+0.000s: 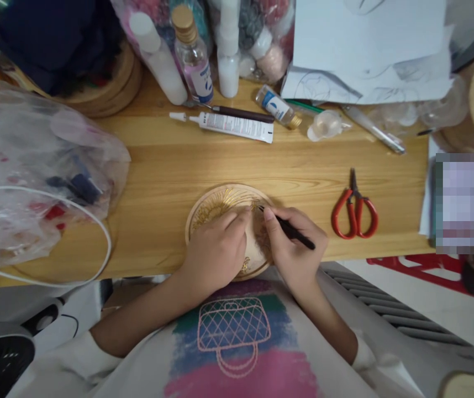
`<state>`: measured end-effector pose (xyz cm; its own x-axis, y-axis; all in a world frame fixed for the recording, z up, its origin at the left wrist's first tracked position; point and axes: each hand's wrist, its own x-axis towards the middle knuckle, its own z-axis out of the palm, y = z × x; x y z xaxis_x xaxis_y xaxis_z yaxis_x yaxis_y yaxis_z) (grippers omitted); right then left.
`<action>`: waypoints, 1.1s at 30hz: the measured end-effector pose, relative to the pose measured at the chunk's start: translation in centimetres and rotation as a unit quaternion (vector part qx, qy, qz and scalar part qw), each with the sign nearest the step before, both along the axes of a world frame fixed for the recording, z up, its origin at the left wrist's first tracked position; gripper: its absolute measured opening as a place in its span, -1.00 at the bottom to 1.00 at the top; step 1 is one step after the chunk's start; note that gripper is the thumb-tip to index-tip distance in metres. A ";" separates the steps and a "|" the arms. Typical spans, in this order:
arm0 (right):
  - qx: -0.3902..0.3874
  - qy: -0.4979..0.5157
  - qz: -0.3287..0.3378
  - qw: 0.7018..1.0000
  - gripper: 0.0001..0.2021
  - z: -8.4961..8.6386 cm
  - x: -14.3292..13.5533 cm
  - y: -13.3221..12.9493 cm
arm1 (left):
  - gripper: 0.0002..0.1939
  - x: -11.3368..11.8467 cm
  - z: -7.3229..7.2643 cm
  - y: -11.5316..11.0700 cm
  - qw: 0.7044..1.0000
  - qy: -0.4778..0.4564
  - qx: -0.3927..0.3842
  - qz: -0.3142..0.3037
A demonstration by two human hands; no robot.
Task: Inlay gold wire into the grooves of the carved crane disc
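Observation:
A round wooden disc (257, 249) lies at the table's front edge, with gold wire (220, 202) laid in curving lines across its upper left part. My left hand (220, 243) rests over the disc, its fingers curled and bunched near the far rim. Whatever its fingertips pinch is too small to make out. In my right hand (297, 243) are black tweezers (293, 231), held like a pen. Their fine tips meet the disc's surface right beside my left fingertips. More gold wire shapes (244, 266) show near the disc's close edge. Both hands cover much of the disc.
Red-handled scissors (354, 207) lie to the right. Behind the disc are a white glue tube (237, 126), a dark pen-like tool (243, 114) and small bottles (195, 66). Paper sheets (369, 50) sit at back right; a plastic bag (46, 166) and white cable (106, 237) are left.

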<state>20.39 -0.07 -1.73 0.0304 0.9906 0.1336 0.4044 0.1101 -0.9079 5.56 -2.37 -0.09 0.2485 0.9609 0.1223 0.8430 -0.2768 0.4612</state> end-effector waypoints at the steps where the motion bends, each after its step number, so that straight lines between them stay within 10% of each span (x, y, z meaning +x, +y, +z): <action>1: -0.002 0.003 -0.003 1.000 -0.94 0.0 0.0 -0.1 | -0.65 -0.1 0.0 0.0 1.000 -0.006 -0.007 -0.002; 20: -0.105 0.095 -0.053 0.988 -0.91 0.8 0.5 -2.5 | -0.59 -3.1 1.0 3.2 0.977 -0.023 -0.150 -0.148; 33: -0.065 0.132 -0.070 0.987 -0.80 0.7 0.5 -1.4 | -0.60 -3.7 1.1 3.9 0.976 -0.010 -0.115 -0.183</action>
<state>20.88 -1.47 -1.03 0.1848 0.9824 -0.0262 0.1542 -0.0553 -0.9865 1.85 1.49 1.05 0.5808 0.8103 -0.0778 0.6965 -0.4452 0.5628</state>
